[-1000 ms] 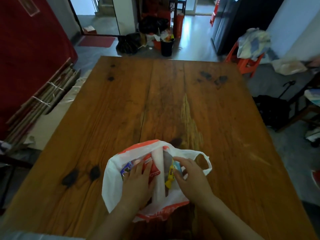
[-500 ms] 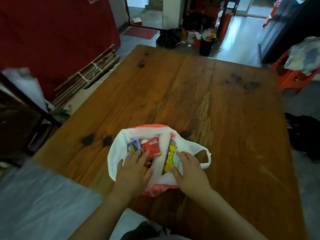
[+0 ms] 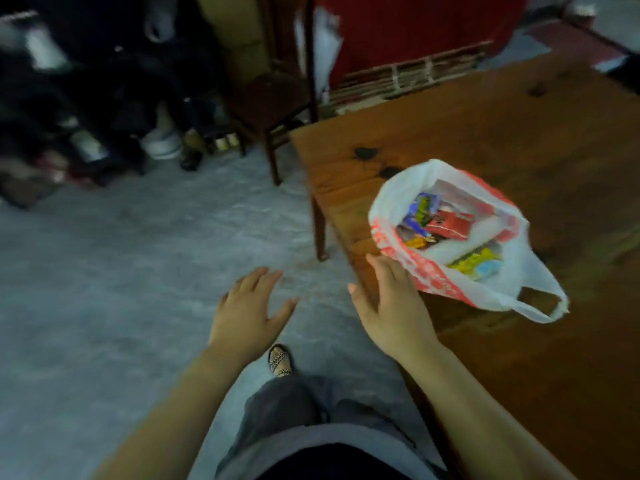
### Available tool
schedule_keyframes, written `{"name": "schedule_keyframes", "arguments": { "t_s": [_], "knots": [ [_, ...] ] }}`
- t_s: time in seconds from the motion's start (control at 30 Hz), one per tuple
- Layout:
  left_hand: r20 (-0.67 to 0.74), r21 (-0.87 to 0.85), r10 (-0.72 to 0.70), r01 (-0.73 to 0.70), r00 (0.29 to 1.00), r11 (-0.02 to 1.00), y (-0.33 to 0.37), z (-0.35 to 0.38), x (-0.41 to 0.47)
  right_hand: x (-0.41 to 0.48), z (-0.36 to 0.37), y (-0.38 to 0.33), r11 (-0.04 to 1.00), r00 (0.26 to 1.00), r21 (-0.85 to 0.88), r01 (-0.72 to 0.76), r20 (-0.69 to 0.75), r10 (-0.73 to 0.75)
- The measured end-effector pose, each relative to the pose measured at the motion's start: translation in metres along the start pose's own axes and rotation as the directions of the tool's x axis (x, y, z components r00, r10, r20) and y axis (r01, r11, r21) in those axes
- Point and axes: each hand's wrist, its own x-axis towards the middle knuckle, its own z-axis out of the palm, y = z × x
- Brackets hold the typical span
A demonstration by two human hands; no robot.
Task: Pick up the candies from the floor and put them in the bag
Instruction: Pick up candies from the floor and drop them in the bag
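Note:
A white plastic bag (image 3: 398, 188) with red print lies open on the wooden table (image 3: 519, 140) near its left edge. Several candy packets (image 3: 446, 225) in red, blue and yellow show inside it. My right hand (image 3: 391, 306) hovers just left of the bag over the table's edge, fingers spread, holding nothing. Off the table, my left hand (image 3: 249, 306) hangs over the grey floor (image 3: 121, 271), also spread and holding nothing. No candy shows on the floor in this blurred view.
A dark wooden chair (image 3: 273, 98) stands beyond the table's corner. Shoes and dark clutter (image 3: 104, 133) line the far left. A red cloth (image 3: 398, 32) hangs behind. My sandalled foot (image 3: 280, 362) and trouser leg are below the hands.
Both hands have come off the bag. The view has swung left and down, from the table toward the floor beside it. The bag stays on the table.

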Motion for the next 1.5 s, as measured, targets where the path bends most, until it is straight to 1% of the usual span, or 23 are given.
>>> {"name": "schedule_keyframes", "arguments": {
  "t_s": [0.1,0.2,0.3,0.43,0.53,0.57,0.63,0.7,0.8,0.87,0.93,1.03,1.17,1.27,1.33,1.4,1.5],
  "knots": [
    [-0.04,-0.115,-0.171,0.166,0.984,0.979,-0.047,-0.013,-0.035,0.002,0.024,-0.038,0.992,0.98,0.002,0.128,0.153,-0.127],
    [-0.06,-0.161,-0.282,0.269,0.958,0.95,-0.087,-0.019,-0.064,0.005,0.053,-0.072,0.981,0.948,-0.034,0.193,0.265,-0.177],
    [-0.07,-0.224,-0.406,0.382,0.911,0.897,-0.134,-0.029,-0.086,0.011,0.094,-0.118,0.96,0.906,-0.069,0.272,0.356,-0.23],
    [-0.089,-0.27,-0.533,0.494,0.842,0.826,-0.219,-0.05,-0.115,0.021,0.171,-0.204,0.909,0.811,-0.052,0.414,0.474,-0.342],
    [-0.093,-0.222,-0.612,0.582,0.786,0.782,-0.293,-0.077,-0.143,0.018,0.236,-0.284,0.853,0.713,-0.022,0.521,0.561,-0.421],
    [-0.097,-0.2,-0.646,0.621,0.757,0.757,-0.317,-0.087,-0.156,0.014,0.257,-0.312,0.825,0.665,-0.007,0.565,0.596,-0.45],
    [-0.116,-0.19,-0.727,0.703,0.677,0.685,-0.362,-0.104,-0.187,0.002,0.295,-0.365,0.762,0.559,0.029,0.646,0.663,-0.499],
    [-0.134,-0.221,-0.806,0.775,0.577,0.592,-0.399,-0.116,-0.22,-0.011,0.327,-0.413,0.704,0.464,0.069,0.707,0.705,-0.536],
    [-0.116,-0.273,-0.897,0.855,0.427,0.442,-0.44,-0.123,-0.262,-0.028,0.367,-0.472,0.617,0.35,0.126,0.777,0.728,-0.589],
    [-0.105,-0.304,-0.932,0.881,0.347,0.362,-0.465,-0.127,-0.28,-0.034,0.39,-0.503,0.565,0.284,0.153,0.811,0.74,-0.609],
    [-0.115,-0.331,-0.949,0.889,0.294,0.316,-0.491,-0.132,-0.288,-0.036,0.414,-0.53,0.53,0.24,0.167,0.831,0.752,-0.613],
    [-0.134,-0.377,-0.956,0.879,0.26,0.291,-0.536,-0.143,-0.289,-0.028,0.452,-0.571,0.5,0.194,0.188,0.845,0.764,-0.615],
    [-0.13,-0.425,-0.964,0.866,0.231,0.265,-0.613,-0.164,-0.277,-0.003,0.508,-0.634,0.495,0.172,0.195,0.847,0.779,-0.603],
    [-0.108,-0.453,-0.975,0.864,0.192,0.22,-0.677,-0.19,-0.267,0.021,0.55,-0.698,0.457,0.136,0.204,0.866,0.783,-0.607],
    [-0.117,-0.476,-0.982,0.86,0.147,0.185,-0.722,-0.216,-0.263,0.036,0.579,-0.751,0.416,0.088,0.226,0.881,0.785,-0.613],
    [-0.136,-0.496,-0.984,0.851,0.118,0.17,-0.753,-0.237,-0.263,0.042,0.596,-0.793,0.358,0.043,0.248,0.9,0.767,-0.64],
    [-0.16,-0.536,-0.986,0.835,0.043,0.123,-0.81,-0.267,-0.274,0.038,0.641,-0.869,0.286,-0.035,0.298,0.911,0.745,-0.666]
  ]
}}
